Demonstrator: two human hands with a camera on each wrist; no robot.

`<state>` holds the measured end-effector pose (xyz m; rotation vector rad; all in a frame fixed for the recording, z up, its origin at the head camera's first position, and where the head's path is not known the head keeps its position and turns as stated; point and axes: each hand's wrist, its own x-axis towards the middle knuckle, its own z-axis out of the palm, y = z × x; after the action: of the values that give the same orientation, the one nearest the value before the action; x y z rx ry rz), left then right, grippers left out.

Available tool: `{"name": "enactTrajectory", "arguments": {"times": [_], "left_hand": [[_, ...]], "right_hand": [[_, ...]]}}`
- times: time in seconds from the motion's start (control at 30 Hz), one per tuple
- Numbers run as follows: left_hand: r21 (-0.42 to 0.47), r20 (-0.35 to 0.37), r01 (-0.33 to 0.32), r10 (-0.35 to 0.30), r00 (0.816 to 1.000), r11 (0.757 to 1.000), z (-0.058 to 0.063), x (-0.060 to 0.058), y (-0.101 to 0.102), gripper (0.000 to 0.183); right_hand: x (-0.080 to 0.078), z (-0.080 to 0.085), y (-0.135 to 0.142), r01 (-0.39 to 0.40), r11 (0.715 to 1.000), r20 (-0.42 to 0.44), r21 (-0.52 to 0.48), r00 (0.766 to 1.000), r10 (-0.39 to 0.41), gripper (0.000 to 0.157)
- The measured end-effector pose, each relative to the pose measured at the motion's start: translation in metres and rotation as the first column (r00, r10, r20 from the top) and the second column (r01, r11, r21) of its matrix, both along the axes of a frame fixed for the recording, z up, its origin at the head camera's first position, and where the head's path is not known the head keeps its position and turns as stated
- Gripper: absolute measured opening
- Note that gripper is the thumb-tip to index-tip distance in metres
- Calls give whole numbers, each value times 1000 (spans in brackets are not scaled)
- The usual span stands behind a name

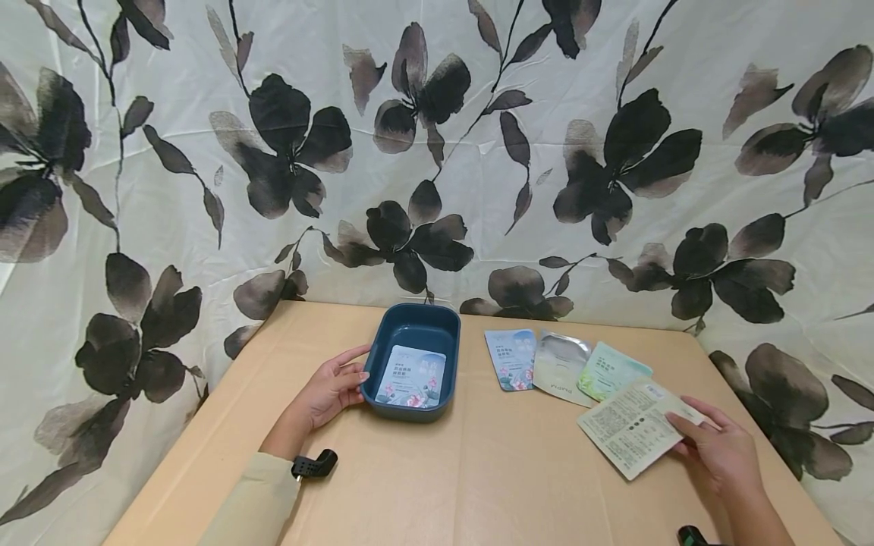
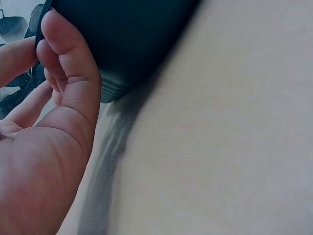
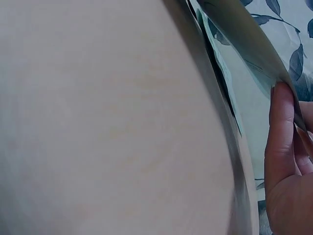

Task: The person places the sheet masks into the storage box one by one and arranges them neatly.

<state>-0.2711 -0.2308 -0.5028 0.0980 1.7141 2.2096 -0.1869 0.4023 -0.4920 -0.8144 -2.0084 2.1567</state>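
My left hand (image 1: pixel 334 387) grips the left rim of a dark blue plastic bin (image 1: pixel 410 415); its bent fingers (image 2: pixel 73 58) show at the wall in the left wrist view. A pale blue flowered sachet (image 1: pixel 412 377) lies flat inside the bin. At the right, my right hand (image 1: pixel 722 447) pinches a flat cream packet (image 1: pixel 635 432) by its right edge, the thumb on top. The packet's printed side faces up and tilts toward me. Seen edge-on in the right wrist view, the packet (image 3: pixel 249 39) curves slightly above the table.
Beyond the held packet lie a green sachet (image 1: pixel 611 371), a silver-topped pouch (image 1: pixel 561 368) and a blue flowered sachet (image 1: pixel 510 359), partly overlapping. The tan table (image 1: pixel 505 485) ends at a flowered curtain (image 1: pixel 505 174) behind.
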Motion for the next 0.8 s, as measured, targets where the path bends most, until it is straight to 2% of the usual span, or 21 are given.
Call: {"name": "enactTrajectory", "arguments": {"times": [0.13, 0.3, 0.8], "left_hand": [[-1, -2, 0, 0, 1000, 1000, -1, 0, 0, 69], [-11, -8, 0, 0, 1000, 1000, -1, -1, 1, 69], [2, 7, -25, 25, 1000, 1000, -2, -3, 4, 68]], "right_hand": [[-1, -2, -2, -10, 1000, 2, 4, 1000, 10, 48], [-2, -3, -5, -39, 999, -40, -14, 998, 38, 49], [-17, -4, -15, -98, 995, -88, -35, 992, 94, 43]]}}
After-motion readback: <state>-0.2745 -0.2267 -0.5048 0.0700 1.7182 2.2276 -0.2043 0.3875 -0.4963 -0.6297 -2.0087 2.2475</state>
